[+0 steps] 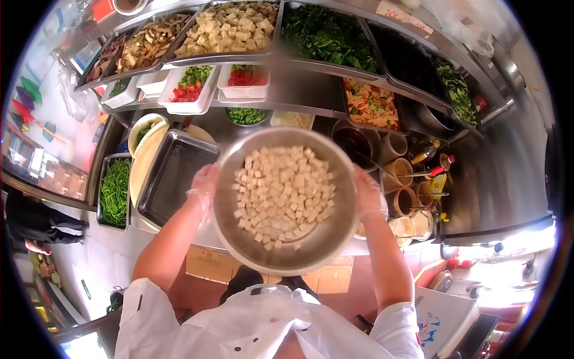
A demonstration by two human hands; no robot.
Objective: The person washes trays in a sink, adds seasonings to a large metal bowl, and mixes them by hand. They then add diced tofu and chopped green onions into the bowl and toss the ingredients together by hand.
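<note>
A wide metal bowl (326,242) is held up in front of my chest, over the counter's front edge. Pale cubes that look like tofu (284,191) cover much of its bottom. My left hand (205,182), in a clear plastic glove, is closed on the bowl's left rim. On the opposite rim my right hand (369,192), also gloved, grips the bowl; its fingers are partly hidden behind the rim. Just left of the bowl, a dark rectangular metal tray (173,179) lies on a round board (146,158).
Along the upper shelf stand trays of tofu cubes (230,27), leafy greens (326,39) and sliced food (152,42). White tubs (188,90) of chopped peppers sit below. Seasoning jars (403,200) and bottles (426,152) crowd the right; green beans (115,191) fill a left tray.
</note>
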